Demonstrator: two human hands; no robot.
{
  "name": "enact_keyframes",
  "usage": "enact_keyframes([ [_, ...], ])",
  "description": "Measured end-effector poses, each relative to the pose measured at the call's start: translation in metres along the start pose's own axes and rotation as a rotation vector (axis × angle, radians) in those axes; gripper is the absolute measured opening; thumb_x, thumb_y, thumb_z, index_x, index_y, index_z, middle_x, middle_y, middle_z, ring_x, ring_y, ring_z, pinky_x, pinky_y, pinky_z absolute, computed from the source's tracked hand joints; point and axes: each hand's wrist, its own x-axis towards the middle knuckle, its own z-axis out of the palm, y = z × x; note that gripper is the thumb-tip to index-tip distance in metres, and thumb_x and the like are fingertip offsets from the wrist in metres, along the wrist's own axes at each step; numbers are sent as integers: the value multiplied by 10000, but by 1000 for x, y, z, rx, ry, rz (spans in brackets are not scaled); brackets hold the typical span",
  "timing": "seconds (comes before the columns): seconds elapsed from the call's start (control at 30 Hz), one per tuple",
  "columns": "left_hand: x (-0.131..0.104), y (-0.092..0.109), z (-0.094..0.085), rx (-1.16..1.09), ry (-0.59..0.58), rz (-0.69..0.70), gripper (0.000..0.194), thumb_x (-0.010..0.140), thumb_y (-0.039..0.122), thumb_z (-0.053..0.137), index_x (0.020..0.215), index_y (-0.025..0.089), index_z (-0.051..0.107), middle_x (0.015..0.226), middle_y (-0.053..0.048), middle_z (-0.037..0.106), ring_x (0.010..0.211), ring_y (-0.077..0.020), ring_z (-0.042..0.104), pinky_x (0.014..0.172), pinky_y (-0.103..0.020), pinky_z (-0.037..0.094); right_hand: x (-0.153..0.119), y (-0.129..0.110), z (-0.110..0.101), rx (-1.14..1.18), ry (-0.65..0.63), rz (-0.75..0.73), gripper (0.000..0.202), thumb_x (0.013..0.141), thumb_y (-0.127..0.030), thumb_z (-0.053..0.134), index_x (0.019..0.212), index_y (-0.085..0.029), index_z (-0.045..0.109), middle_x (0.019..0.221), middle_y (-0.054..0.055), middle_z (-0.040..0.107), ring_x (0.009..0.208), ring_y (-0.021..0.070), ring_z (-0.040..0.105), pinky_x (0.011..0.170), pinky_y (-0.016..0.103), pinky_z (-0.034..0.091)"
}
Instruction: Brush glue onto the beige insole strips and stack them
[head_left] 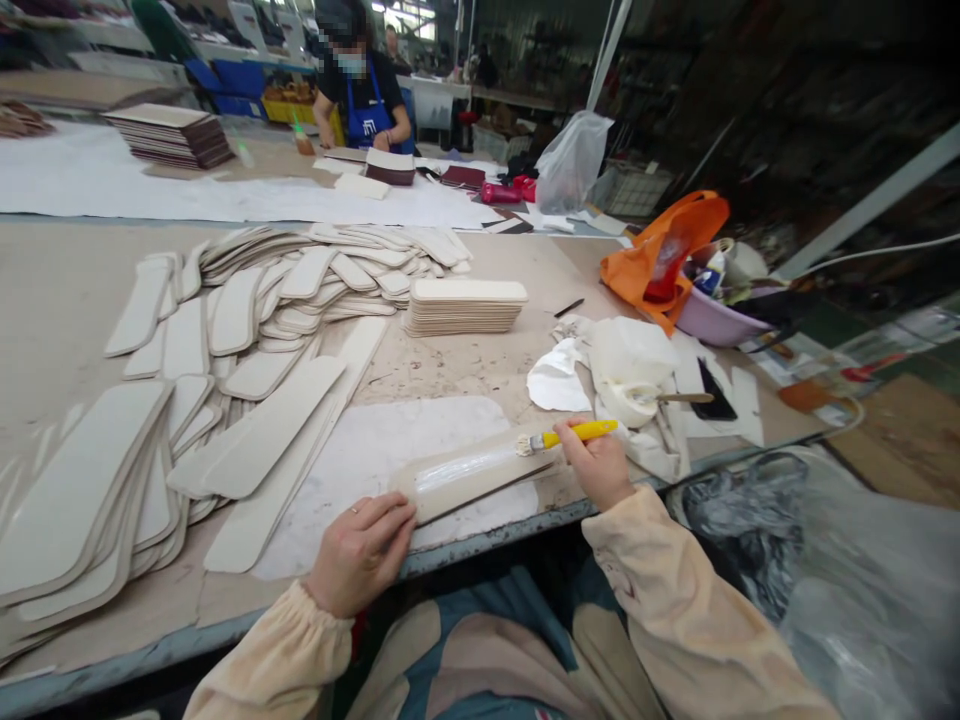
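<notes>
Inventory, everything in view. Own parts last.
work table: one, beige, foreground
worked panel: one, cream, near table edge
brush: one, yellow handle, on worked panel
paper sheet: one, white, under worked panel
loose panels: many, cream, table's left
panel stack: one, cream, table centre
container: one, white, beyond brush
stick: one, brown, at container
phone-like object: one, black, beside stick
basin: one, lilac, table's right
bag: one, orange, against basin
far table: one, white-covered, behind
far stack: one, maroon sides, far table
clear bag: one, colourless, far table
co-worker: one, blue apron, behind far table
sleeves: two, beige, foreground
left grip: one, bare, on worked panel
right grip: one, bare, around brush
</notes>
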Motion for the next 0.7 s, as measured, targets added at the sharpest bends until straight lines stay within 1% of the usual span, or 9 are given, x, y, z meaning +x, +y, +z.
enact_keyframes([
  [0.13, -2, -1, 0, -14, -3, -10, 184, 814, 163, 610, 975, 205, 688, 974, -72, 713, 852, -172, 677, 788, -297, 576, 2, 4, -10, -77, 58, -43, 393, 875, -533, 436, 798, -191, 614, 581, 20, 615, 559, 182, 576, 550, 284, 396],
  [0.2, -2, -1, 0, -29, 0, -16, 183, 810, 155, 615, 975, 197, 681, 972, -77, 713, 863, -174, 676, 792, -296, 577, -3, -3, -11, -57, 78, -76, 364, 885, -507, 453, 801, -191, 612, 629, 24, 629, 595, 179, 582, 582, 284, 403],
  [0.27, -2, 0, 0, -46, -3, -21, 179, 808, 145, 617, 969, 192, 679, 972, -80, 711, 875, -174, 675, 801, -295, 577, -13, -16, -6, 58, 76, -69, 323, 894, -480, 481, 811, -193, 602, 599, 4, 597, 569, 161, 555, 587, 279, 403],
  [0.3, -2, 0, 0, -53, -3, -23, 177, 808, 141, 617, 965, 190, 681, 972, -80, 711, 878, -172, 675, 806, -293, 578, -20, -24, -1, 154, 53, -44, 306, 897, -471, 492, 817, -194, 592, 559, -14, 563, 533, 148, 527, 571, 274, 398],
  [0.37, -3, 1, 1, -58, 2, -27, 170, 810, 137, 616, 955, 189, 689, 969, -80, 710, 882, -168, 677, 810, -288, 580, -34, -41, 15, 374, -39, 26, 284, 903, -463, 504, 827, -196, 568, 489, -46, 488, 467, 128, 468, 522, 262, 377],
  [0.47, -3, 1, 1, -54, 7, -34, 169, 824, 147, 603, 954, 194, 700, 968, -79, 709, 882, -165, 680, 806, -283, 584, -52, -62, 45, 580, -210, 85, 277, 905, -460, 510, 825, -198, 551, 474, -57, 473, 451, 117, 454, 492, 251, 362],
  [0.53, -3, 1, 0, -53, 0, -36, 175, 833, 153, 590, 958, 200, 704, 968, -79, 710, 879, -165, 681, 803, -285, 586, -59, -70, 62, 604, -288, 87, 275, 902, -456, 515, 814, -199, 558, 475, -56, 481, 455, 117, 465, 497, 251, 369],
  [0.6, -2, 1, 0, -46, -7, -33, 177, 835, 150, 586, 955, 199, 706, 964, -81, 712, 870, -165, 681, 794, -287, 586, -61, -72, 73, 585, -334, 74, 270, 898, -451, 519, 812, -200, 568, 477, -54, 488, 453, 122, 475, 504, 256, 380],
  [0.7, -2, 0, 0, -32, -15, -29, 168, 827, 141, 595, 943, 192, 705, 957, -83, 715, 851, -168, 677, 776, -292, 584, -57, -68, 73, 512, -336, 48, 270, 896, -454, 517, 813, -204, 575, 478, -52, 489, 452, 132, 489, 512, 267, 392],
])
